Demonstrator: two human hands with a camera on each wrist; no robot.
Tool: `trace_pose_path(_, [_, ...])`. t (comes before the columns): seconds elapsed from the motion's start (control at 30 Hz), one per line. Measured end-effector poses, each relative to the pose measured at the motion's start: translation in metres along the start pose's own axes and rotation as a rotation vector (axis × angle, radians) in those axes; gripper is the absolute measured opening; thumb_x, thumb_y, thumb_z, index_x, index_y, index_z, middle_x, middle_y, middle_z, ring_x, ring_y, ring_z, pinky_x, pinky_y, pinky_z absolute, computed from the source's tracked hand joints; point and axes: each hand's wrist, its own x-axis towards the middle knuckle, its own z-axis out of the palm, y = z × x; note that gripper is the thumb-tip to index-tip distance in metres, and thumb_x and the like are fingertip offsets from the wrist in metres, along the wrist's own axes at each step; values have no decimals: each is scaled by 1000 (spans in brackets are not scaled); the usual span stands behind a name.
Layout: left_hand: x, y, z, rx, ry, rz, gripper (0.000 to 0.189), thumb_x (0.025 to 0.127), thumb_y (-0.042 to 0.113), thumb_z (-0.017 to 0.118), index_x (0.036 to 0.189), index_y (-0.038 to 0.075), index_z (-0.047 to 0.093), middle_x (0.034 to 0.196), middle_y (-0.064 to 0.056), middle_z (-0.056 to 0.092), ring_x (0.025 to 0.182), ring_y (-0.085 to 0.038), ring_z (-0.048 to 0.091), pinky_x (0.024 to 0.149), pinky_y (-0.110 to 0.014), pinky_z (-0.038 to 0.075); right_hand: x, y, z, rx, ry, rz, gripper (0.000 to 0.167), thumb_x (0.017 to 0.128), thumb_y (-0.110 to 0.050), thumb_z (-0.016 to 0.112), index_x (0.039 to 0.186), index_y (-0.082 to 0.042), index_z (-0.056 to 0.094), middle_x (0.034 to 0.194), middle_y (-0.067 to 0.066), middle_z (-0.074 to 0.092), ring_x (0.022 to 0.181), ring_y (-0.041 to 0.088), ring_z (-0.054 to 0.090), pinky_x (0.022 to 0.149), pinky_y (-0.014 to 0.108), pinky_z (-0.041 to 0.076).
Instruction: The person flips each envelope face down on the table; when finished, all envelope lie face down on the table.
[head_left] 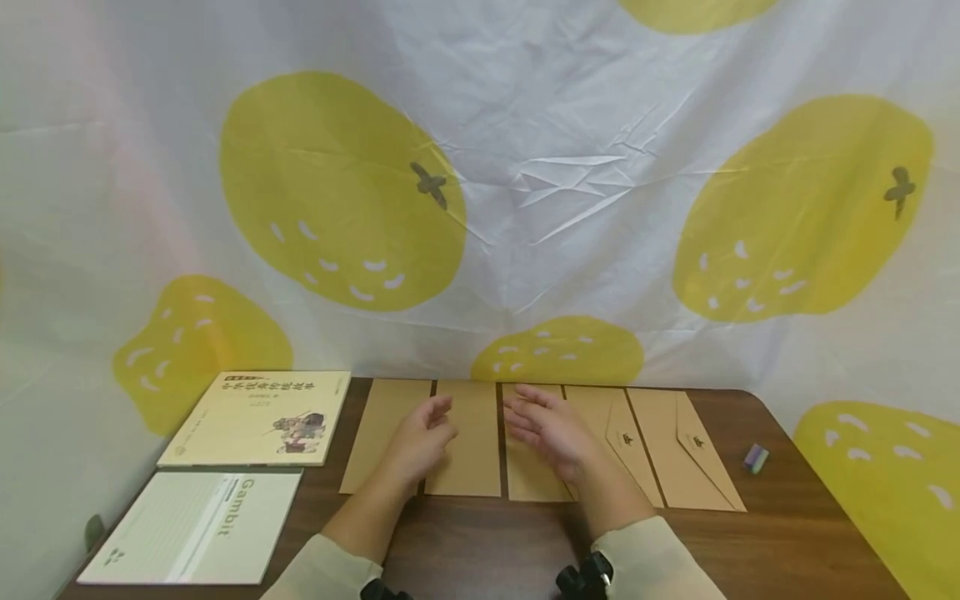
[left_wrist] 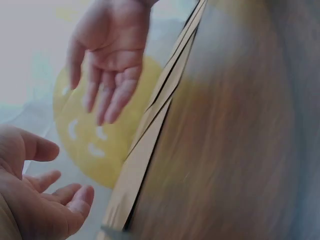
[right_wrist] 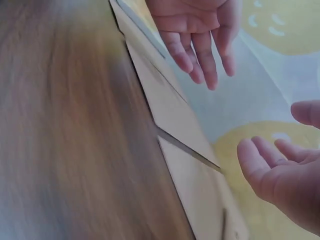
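Observation:
Several brown kraft envelopes (head_left: 468,446) lie side by side in a row on the dark wooden table. The two at the right, including the end envelope (head_left: 686,458), show pointed flaps with a small dark emblem; those at the left show plain faces. My left hand (head_left: 420,442) hovers over the left part of the row, fingers loosely bent and holding nothing. Over the middle of the row, my right hand (head_left: 551,429) is also bare, its fingers extended toward the left hand. Both wrist views show the palms facing each other with a gap between.
A pale yellow book (head_left: 247,417) with an illustrated cover lies at the back left. In front of it is a light green notebook (head_left: 187,525) marked Gambit. A small purple and green block (head_left: 756,458) sits right of the envelopes. Behind the table hangs a lemon-print cloth (head_left: 570,250).

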Motion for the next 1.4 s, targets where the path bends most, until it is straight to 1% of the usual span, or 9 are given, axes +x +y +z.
trace_pose_path(0.1, [2, 1, 15, -82, -24, 12, 59, 98, 10, 61, 156, 3, 51, 162, -21, 51, 151, -44, 48, 124, -58, 44, -6, -5, -13, -52, 29, -18, 63, 112, -18, 53, 166, 2, 28, 167, 31, 40, 152, 47, 46, 126, 53, 41])
trace_pose_path(0.23, [4, 4, 34, -148, -50, 1, 62, 98, 10, 62, 158, 4, 47, 163, -22, 49, 151, -45, 47, 119, -58, 49, -15, -5, -36, -119, 55, -33, 64, 113, -21, 52, 167, 0, 25, 166, 30, 41, 149, 43, 49, 124, 47, 47])
trace_pose_path(0.33, [5, 6, 47, -191, -66, -9, 64, 98, 12, 63, 159, 4, 45, 165, -20, 48, 153, -45, 44, 121, -59, 47, -19, -3, -53, -141, 84, -36, 64, 113, -22, 52, 167, -1, 25, 166, 29, 42, 148, 41, 51, 121, 44, 50])
trace_pose_path(0.47, [5, 9, 65, -211, -86, -7, 63, 98, 12, 63, 159, 6, 46, 166, -19, 48, 155, -44, 43, 126, -59, 40, -23, -1, -72, -155, 126, -36, 63, 113, -22, 53, 167, -1, 27, 165, 30, 43, 145, 37, 55, 119, 40, 52])
trace_pose_path(0.6, [4, 13, 77, -207, -84, -10, 62, 98, 9, 63, 158, 6, 48, 164, -18, 50, 154, -45, 44, 128, -61, 37, -23, 2, -81, -165, 136, -26, 64, 114, -22, 52, 168, 1, 25, 166, 31, 41, 144, 35, 57, 119, 40, 52])
trace_pose_path(0.73, [0, 16, 80, -184, -83, -22, 62, 98, 11, 64, 158, 10, 49, 164, -16, 50, 155, -45, 42, 128, -63, 36, -23, 5, -83, -142, 130, 6, 63, 114, -20, 49, 168, 2, 23, 167, 33, 39, 149, 42, 51, 123, 45, 47])
trace_pose_path(0.97, [-4, 14, 79, -150, -116, -39, 63, 99, 15, 64, 160, 10, 47, 167, -18, 46, 156, -47, 39, 126, -66, 36, -27, 9, -82, -126, 99, 30, 65, 114, -18, 46, 169, 3, 18, 168, 35, 32, 156, 50, 39, 129, 55, 36])
trace_pose_path(1.27, [-4, 12, 77, -115, -153, -36, 67, 97, 18, 68, 160, 10, 46, 168, -19, 45, 156, -47, 39, 126, -69, 34, -29, 10, -79, -107, 60, 28, 64, 114, -14, 48, 167, 7, 19, 169, 36, 30, 156, 51, 38, 127, 50, 40])
trace_pose_path(1.4, [-6, 13, 76, -101, -173, -39, 67, 98, 19, 68, 160, 12, 46, 169, -19, 43, 157, -48, 38, 125, -70, 34, -27, 12, -80, -81, 79, 30, 63, 112, -11, 50, 166, 7, 22, 169, 35, 29, 154, 50, 41, 123, 44, 45])
